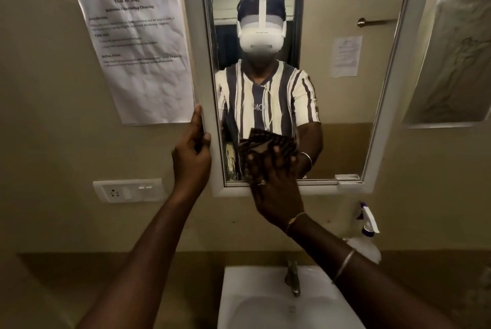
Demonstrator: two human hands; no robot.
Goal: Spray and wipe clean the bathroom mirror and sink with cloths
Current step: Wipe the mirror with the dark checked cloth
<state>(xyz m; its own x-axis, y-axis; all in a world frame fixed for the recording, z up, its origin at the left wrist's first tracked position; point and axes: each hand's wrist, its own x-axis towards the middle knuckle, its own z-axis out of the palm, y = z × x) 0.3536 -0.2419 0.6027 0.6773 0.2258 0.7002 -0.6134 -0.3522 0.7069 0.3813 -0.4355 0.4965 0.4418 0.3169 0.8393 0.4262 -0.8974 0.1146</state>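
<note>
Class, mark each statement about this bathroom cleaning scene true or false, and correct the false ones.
1. The right hand presses a dark patterned cloth against the white-framed mirror. True.
2. The left hand holds the white spray bottle. False: it grips the mirror's left frame edge; the bottle stands right of the metal tap.
3. The printed paper sheet hangs right of the mirror. False: left.
4. The white ceramic sink sits below the mirror. True.

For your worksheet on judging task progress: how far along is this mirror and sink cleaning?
Done: spraying, probably; the spray bottle stands set aside. In hand: the right hand presses a dark cloth on the lower mirror; the left hand grips its frame. Left: the sink, untouched.
</note>
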